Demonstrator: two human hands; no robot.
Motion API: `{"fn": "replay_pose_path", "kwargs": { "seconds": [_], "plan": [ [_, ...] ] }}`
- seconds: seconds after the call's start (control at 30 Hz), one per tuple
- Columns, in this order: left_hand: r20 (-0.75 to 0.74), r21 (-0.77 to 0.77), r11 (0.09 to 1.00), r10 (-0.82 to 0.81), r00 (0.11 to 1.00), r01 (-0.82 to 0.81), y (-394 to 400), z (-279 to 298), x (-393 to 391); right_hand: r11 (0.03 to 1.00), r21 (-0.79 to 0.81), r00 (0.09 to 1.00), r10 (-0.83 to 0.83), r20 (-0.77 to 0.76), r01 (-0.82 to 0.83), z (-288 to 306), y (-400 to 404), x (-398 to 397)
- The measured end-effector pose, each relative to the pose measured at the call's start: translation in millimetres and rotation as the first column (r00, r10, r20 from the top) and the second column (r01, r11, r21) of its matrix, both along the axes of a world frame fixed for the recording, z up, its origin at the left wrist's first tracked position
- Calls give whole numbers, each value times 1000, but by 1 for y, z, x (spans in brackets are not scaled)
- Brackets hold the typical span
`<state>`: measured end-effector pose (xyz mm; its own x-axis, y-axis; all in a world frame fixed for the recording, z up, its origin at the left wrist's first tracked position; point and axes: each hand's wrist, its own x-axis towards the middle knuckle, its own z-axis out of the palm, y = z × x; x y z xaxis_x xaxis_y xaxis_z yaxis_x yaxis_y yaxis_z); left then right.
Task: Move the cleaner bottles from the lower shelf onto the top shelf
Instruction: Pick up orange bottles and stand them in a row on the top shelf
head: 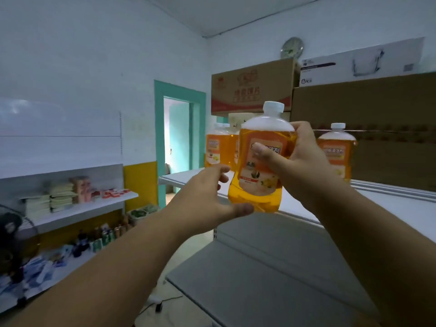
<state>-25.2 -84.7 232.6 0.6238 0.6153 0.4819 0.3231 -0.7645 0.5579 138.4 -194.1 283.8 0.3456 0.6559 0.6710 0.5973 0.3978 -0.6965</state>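
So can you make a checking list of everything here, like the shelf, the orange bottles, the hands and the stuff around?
Surface: white top shelf, bare to the right of the held bottle.
Job's things: held bottle of orange cleaner, white cap on, upright, above the shelf's front edge; bottles at left and bottle at right stand on the shelf.
Clutter: cardboard boxes stacked behind the bottles.
Hands: left hand supports the held bottle's base; right hand grips its side.
Cables: a dark cable on the floor.
Surroundings: wall clock, teal doorway, side shelves with goods.
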Motion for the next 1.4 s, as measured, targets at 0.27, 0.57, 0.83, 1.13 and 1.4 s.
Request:
{"fn": "replay_pose_path", "kwargs": {
  "seconds": [0.27, 0.57, 0.83, 1.13, 1.4],
  "plan": [
    [-242, 143, 974, -137, 961, 175, 146, 20, 34, 950, -166, 961, -274, -25, 266, 27, 109, 11],
    [-482, 246, 919, -160, 861, 309, 219, 17, 60, 873, -244, 900, -437, -8, 422, 24, 170, 20],
    [-487, 159, 872, -339, 805, 463, 241, 5, 69, 802, -255, 828, -561, -9, 541, 8, 190, 3],
    [-591, 230, 864, -242, 769, 448, 253, 10, 75, 625, -335, 703, -678, 214, 705, -15, 190, 1],
    [-562, 273, 866, -210, 800, 420, 255, 3, 77, 439, -374, 566, -731, 380, 817, -14, 219, 21]
  ]
}}
